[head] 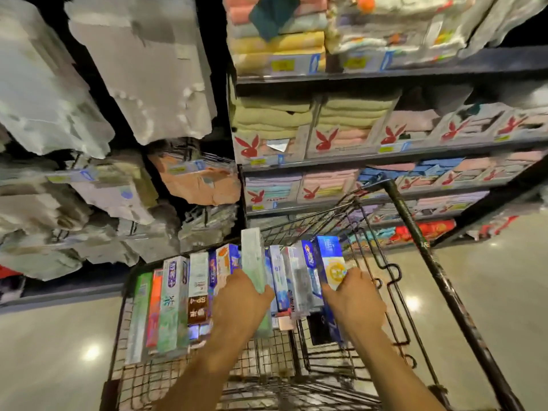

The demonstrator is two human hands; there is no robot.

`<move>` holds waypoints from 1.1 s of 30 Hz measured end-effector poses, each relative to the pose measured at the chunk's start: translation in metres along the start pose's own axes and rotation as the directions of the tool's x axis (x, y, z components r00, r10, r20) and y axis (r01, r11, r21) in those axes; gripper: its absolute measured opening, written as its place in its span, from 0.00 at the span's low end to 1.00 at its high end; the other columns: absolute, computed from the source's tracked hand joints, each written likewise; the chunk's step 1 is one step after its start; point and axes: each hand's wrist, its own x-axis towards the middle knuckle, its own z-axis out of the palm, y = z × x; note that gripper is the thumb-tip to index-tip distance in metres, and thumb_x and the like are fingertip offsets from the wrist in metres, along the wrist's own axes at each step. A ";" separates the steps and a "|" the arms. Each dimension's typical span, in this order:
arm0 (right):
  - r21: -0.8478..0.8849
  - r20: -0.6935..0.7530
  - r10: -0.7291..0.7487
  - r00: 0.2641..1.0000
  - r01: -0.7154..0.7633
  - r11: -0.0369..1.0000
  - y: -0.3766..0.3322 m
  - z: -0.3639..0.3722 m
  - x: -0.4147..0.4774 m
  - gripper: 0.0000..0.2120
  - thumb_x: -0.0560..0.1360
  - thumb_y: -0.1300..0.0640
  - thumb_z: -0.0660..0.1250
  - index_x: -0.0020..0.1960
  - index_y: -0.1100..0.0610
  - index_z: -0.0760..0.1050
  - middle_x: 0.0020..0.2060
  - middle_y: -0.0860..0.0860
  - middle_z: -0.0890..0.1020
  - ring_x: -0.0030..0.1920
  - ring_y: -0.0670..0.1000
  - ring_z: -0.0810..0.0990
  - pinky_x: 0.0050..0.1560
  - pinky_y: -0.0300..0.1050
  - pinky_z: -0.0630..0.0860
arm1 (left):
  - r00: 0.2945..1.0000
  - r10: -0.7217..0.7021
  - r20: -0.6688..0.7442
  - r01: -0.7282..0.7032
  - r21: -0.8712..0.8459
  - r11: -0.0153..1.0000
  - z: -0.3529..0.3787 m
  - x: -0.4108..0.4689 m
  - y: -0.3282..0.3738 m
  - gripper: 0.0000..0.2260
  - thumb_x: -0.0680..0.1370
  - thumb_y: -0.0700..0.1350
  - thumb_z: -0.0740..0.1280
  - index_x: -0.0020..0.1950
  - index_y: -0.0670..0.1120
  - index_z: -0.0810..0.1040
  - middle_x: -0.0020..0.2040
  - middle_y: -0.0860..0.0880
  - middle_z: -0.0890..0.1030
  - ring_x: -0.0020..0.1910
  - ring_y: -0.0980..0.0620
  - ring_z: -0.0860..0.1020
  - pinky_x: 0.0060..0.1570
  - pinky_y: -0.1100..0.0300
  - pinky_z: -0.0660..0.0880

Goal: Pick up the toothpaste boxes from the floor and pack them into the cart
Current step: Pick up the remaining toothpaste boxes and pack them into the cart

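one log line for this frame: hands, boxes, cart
left hand grips pale green box | right hand grips blue box | both at row of boxes in cart | stage: packing

Your left hand (240, 301): back up, fingers curled round a pale green box (252, 262) | your right hand (354, 301): back up, grips a blue box (329, 259), fingertips hidden, probably a pinch | both forearms: bare, reaching forward from the bottom edge, angled toward each other, hands level and apart.
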 end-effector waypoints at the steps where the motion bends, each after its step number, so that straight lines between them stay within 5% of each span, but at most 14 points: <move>1: -0.012 0.014 0.001 1.000 -0.001 1.000 0.001 0.015 0.014 0.29 0.72 0.30 0.65 0.56 0.54 0.73 0.52 0.53 0.78 0.51 0.57 0.80 0.42 0.49 0.73 | 0.999 -0.034 0.018 0.034 -0.004 0.999 0.015 0.014 0.001 0.29 0.73 0.65 0.66 0.61 0.43 0.71 0.54 0.46 0.78 0.52 0.42 0.80 0.48 0.52 0.76; 5: -0.067 0.081 -0.031 0.996 0.037 0.997 0.003 0.069 0.056 0.30 0.72 0.30 0.65 0.56 0.56 0.73 0.52 0.54 0.78 0.53 0.59 0.80 0.42 0.50 0.73 | 0.985 -0.150 0.080 0.147 0.039 0.988 0.063 0.052 -0.003 0.30 0.72 0.63 0.69 0.62 0.41 0.71 0.49 0.48 0.76 0.48 0.45 0.80 0.43 0.56 0.76; 11: -0.051 0.172 -0.030 0.985 0.039 0.998 0.001 0.119 0.102 0.27 0.73 0.36 0.69 0.59 0.57 0.71 0.55 0.55 0.78 0.54 0.59 0.81 0.46 0.51 0.75 | 0.969 -0.223 0.106 0.207 0.139 0.968 0.113 0.084 -0.009 0.32 0.76 0.61 0.69 0.68 0.42 0.62 0.63 0.44 0.72 0.58 0.41 0.80 0.49 0.51 0.76; 14: -0.097 0.172 -0.050 0.984 0.067 0.993 -0.004 0.132 0.121 0.27 0.76 0.38 0.67 0.63 0.58 0.68 0.56 0.55 0.78 0.53 0.59 0.81 0.42 0.49 0.72 | 0.968 -0.223 0.112 0.191 0.240 0.952 0.128 0.095 -0.005 0.39 0.77 0.63 0.66 0.77 0.41 0.53 0.71 0.42 0.68 0.59 0.42 0.79 0.51 0.50 0.77; 21: -0.193 0.194 -0.067 0.979 0.105 0.976 -0.015 0.153 0.137 0.22 0.80 0.42 0.62 0.64 0.58 0.65 0.56 0.55 0.78 0.50 0.57 0.84 0.40 0.46 0.73 | 0.990 -0.137 -0.023 0.138 0.303 0.943 0.139 0.091 -0.008 0.40 0.76 0.64 0.65 0.76 0.43 0.51 0.67 0.42 0.71 0.58 0.45 0.79 0.45 0.54 0.79; 27: -0.206 0.136 -0.158 0.978 0.184 0.961 -0.021 0.113 0.128 0.15 0.81 0.50 0.63 0.64 0.56 0.68 0.56 0.54 0.79 0.54 0.55 0.81 0.43 0.48 0.77 | 0.998 -0.070 0.004 0.065 0.323 0.944 0.099 0.098 -0.001 0.31 0.79 0.60 0.65 0.73 0.44 0.58 0.66 0.42 0.69 0.59 0.45 0.76 0.45 0.53 0.77; 33: -0.203 0.055 -0.346 0.936 0.350 0.914 -0.061 -0.004 0.118 0.19 0.79 0.45 0.63 0.63 0.56 0.72 0.57 0.55 0.80 0.58 0.58 0.79 0.52 0.52 0.76 | 0.987 0.138 -0.081 -0.087 0.449 0.889 -0.011 0.085 0.043 0.20 0.80 0.58 0.61 0.65 0.46 0.70 0.60 0.44 0.75 0.59 0.44 0.76 0.50 0.50 0.75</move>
